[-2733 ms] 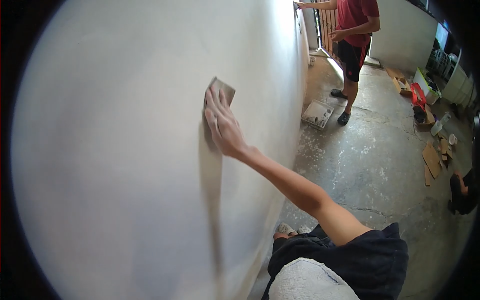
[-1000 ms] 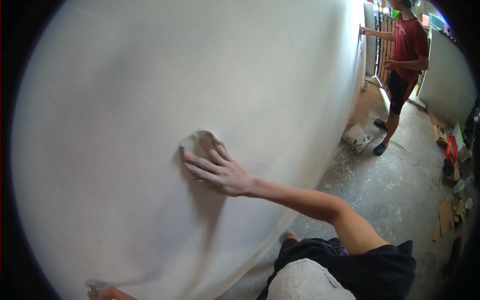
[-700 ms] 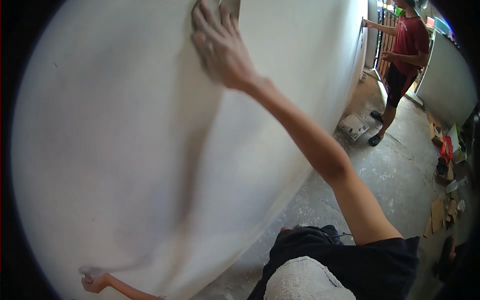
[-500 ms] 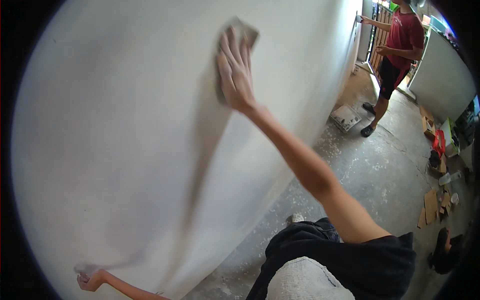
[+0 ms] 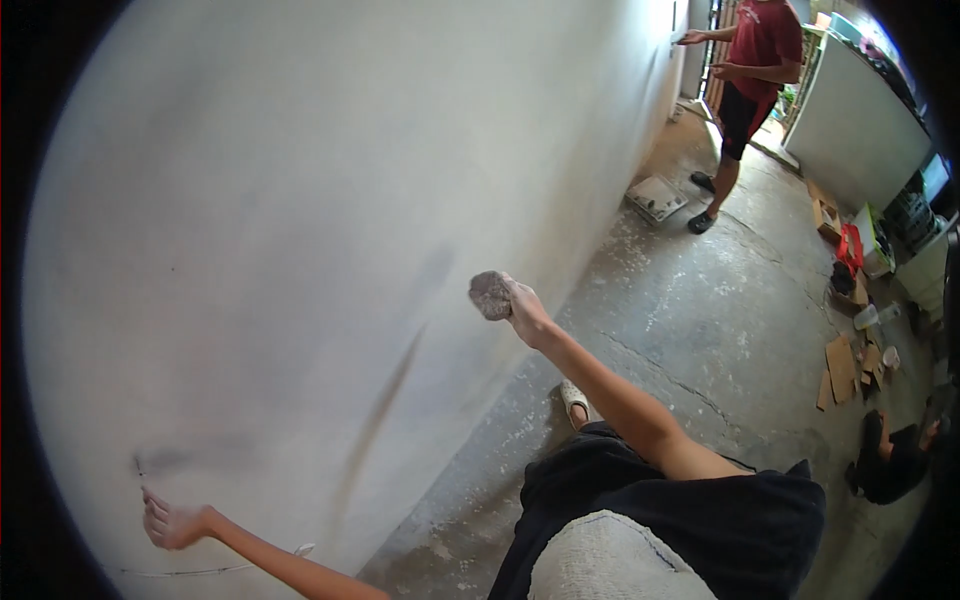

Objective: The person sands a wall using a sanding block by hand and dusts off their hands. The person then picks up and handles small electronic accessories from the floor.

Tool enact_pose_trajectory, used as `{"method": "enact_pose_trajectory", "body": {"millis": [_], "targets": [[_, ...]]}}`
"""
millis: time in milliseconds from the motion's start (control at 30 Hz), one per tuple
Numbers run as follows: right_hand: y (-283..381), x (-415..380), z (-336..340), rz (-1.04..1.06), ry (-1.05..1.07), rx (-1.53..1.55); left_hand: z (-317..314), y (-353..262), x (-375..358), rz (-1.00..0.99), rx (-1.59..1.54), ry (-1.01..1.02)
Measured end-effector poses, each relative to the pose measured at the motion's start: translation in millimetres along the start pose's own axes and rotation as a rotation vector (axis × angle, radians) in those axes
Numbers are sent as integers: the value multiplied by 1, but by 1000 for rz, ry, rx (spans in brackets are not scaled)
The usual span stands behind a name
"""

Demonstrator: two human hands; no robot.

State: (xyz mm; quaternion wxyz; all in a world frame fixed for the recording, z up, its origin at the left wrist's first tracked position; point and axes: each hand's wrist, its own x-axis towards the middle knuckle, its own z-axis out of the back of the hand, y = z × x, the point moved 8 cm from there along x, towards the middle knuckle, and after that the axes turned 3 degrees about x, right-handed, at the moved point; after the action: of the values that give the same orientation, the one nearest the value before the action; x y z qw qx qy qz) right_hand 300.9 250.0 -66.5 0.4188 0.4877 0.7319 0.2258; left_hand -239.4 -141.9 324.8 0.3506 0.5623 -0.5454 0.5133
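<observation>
My right hand (image 5: 527,310) is closed around a grey, dusty sanding pad (image 5: 490,295), held away from the pale wall (image 5: 300,250) and pointing toward it. Low on the left, my left hand (image 5: 175,522) is close to the same wall with its fingers bent. A thin, dark, small item (image 5: 141,466) shows just past the fingertips; its kind is too small to make out. Below that hand, a white cable (image 5: 200,572) runs along the wall.
A person in a red shirt (image 5: 765,45) stands farther along the wall, one hand near it. A shallow tray (image 5: 657,198) lies by their feet. Cardboard pieces (image 5: 840,368), a red item (image 5: 849,245) and boxes are on the right side of the concrete floor (image 5: 690,330).
My right hand has come down and off the wall with the sanding pad, which was pressed flat before. My left hand has risen slightly. The view has shifted.
</observation>
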Motion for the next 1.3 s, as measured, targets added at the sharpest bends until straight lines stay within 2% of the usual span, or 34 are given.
{"method": "enact_pose_trajectory", "body": {"millis": [33,67,100,133,167,200,233,267,300,333,400,467,600,667,800,867,933,967,1067,1233,1300], "targets": [[14,-23,-7,23,160,95,8,-35,-17,-164,323,86],[26,-49,-17,41,318,192,8,-68,-53,202,-410,-67],[38,-72,-14,42,307,188,5,-77,-102,297,-449,53],[49,-95,-19,13,354,175,-13,-76,-166,608,-525,264],[58,-115,-23,-13,400,160,-32,-132,-219,426,-73,709],[65,-131,-19,-8,382,151,-46,-190,-288,1093,-605,755],[70,-147,-16,-5,393,176,-49,-251,-337,1243,-775,1053],[76,-158,-13,-3,402,200,-44,-294,-385,1551,-860,1174],[81,-170,-6,-3,383,191,-32,-342,-396,1541,-927,1259],[86,-181,-1,16,388,166,-25,-380,-416,1635,-1095,1333],[91,-193,3,21,385,148,-14,-443,-411,1668,-1186,1439],[97,-208,27,53,341,85,-3,-486,-403,1711,-1306,1452],[102,-218,77,95,263,99,-5,-527,-414,1658,-1366,1557],[112,-223,101,73,242,180,-11,-545,-424,1602,-1244,1554],[140,-224,155,10,150,126,-25,-602,-451,1584,-1343,1527],[152,-215,188,-26,145,179,-28,-632,-456,1630,-1282,1494],[159,-205,222,-45,95,190,-28,-655,-468,1582,-1071,1634],[158,-200,236,-51,45,199,-27,-660,-468,1574,-1004,1596],[176,-187,254,-65,137,44,-26,-674,-485,1470,-908,1627],[182,-172,266,-176,181,-62,-26,-693,-489,1588,-865,1587],[180,-168,264,-200,212,-83,-21,-684,-501,1582,-737,1641]]}}
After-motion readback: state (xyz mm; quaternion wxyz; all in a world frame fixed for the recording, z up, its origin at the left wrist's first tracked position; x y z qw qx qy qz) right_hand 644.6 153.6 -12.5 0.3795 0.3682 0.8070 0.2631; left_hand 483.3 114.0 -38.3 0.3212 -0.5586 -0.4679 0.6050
